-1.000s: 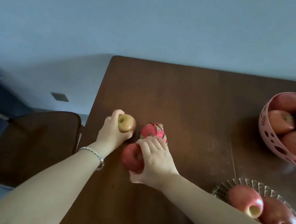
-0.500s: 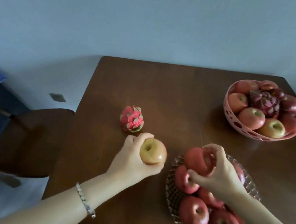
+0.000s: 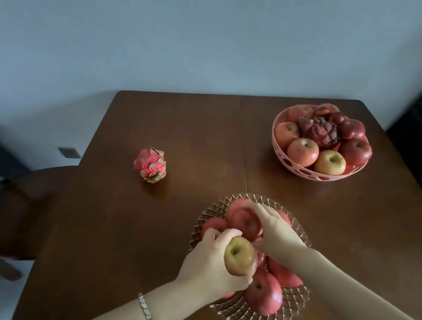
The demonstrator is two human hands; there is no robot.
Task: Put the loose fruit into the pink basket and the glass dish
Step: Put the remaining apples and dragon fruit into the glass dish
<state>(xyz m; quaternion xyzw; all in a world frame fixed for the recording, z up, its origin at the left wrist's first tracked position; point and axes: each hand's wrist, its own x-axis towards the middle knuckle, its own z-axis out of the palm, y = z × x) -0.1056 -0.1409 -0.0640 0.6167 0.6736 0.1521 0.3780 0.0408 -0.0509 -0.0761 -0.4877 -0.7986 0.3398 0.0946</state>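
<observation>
The left hand curls round a yellow-green apple blushed red, stem hollow up, holding it over the left side of the glass dish. The right hand, fingers bent, grips a red apple atop the red apples piled in that ribbed dish. A pink dragon fruit lies loose on the brown table, left of the dish. The pink basket, full of fruit, stands at the far right.
</observation>
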